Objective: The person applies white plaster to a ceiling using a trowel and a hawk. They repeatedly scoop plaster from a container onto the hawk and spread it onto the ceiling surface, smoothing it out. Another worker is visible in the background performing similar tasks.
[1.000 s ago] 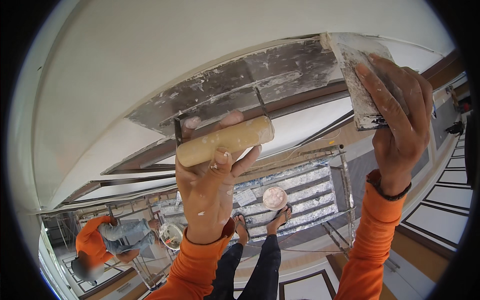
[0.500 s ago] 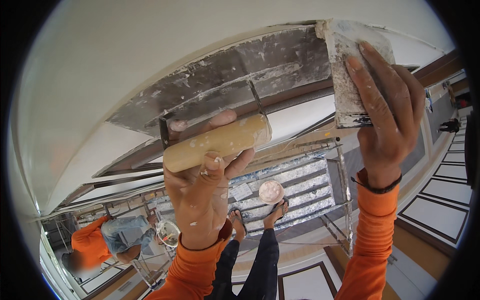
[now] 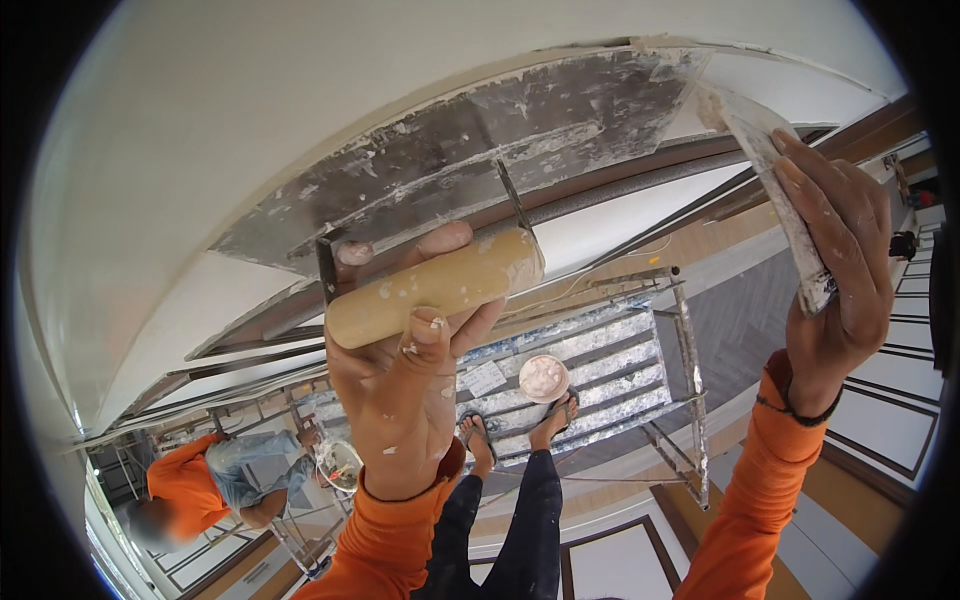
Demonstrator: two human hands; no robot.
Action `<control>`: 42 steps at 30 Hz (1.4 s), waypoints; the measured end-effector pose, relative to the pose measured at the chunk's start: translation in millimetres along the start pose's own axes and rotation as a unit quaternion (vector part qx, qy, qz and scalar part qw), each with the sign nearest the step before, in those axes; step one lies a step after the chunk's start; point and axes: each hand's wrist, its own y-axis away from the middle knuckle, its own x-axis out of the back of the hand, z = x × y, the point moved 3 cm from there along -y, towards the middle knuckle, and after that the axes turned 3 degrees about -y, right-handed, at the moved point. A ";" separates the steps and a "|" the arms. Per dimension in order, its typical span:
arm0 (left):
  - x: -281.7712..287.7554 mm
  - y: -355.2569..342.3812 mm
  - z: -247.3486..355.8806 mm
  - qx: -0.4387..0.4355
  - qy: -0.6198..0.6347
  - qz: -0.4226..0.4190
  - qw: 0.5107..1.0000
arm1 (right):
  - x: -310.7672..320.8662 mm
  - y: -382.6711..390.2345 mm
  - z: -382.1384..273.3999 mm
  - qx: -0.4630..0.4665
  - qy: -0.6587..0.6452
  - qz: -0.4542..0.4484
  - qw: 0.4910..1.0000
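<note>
My left hand [image 3: 405, 370] is wrapped round the pale wooden handle [image 3: 435, 288] of a plastering trowel, thumb across the handle's near side. The trowel's long dark metal blade [image 3: 420, 160] lies up beyond the handle, smeared with white plaster, close under the white surface. In my right hand [image 3: 845, 255] is a flat, plaster-crusted scraper [image 3: 765, 160], seen nearly edge-on and tilted. A lump of pale plaster [image 3: 712, 108] sits on its far corner. The scraper is just right of the blade's end, a small gap apart.
A white curved surface [image 3: 170, 170] spreads overhead. Below, my feet stand on a plaster-splashed slatted scaffold platform [image 3: 610, 370], beside a tub of pinkish plaster [image 3: 543, 378]. Scaffold rails [image 3: 690, 390] edge it. Lower left, a person in orange [image 3: 185, 490] is near another bucket [image 3: 338, 466].
My right hand has moved right and slightly down, taking the scraper off the blade's right end and turning it edge-on. The trowel in my left hand has stayed almost still.
</note>
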 end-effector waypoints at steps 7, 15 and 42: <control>0.0 -0.4 -3.6 -0.005 0.002 -0.002 1.000 | -16.0 -0.9 -11.2 -0.026 0.018 0.058 0.998; -1.3 -0.6 -1.2 -0.009 -0.010 0.002 1.000 | -23.1 -2.3 -17.3 0.007 0.063 0.095 0.993; 3.5 -0.8 -1.2 0.005 0.006 0.007 1.000 | -54.3 8.8 -29.4 -0.058 0.073 0.169 0.981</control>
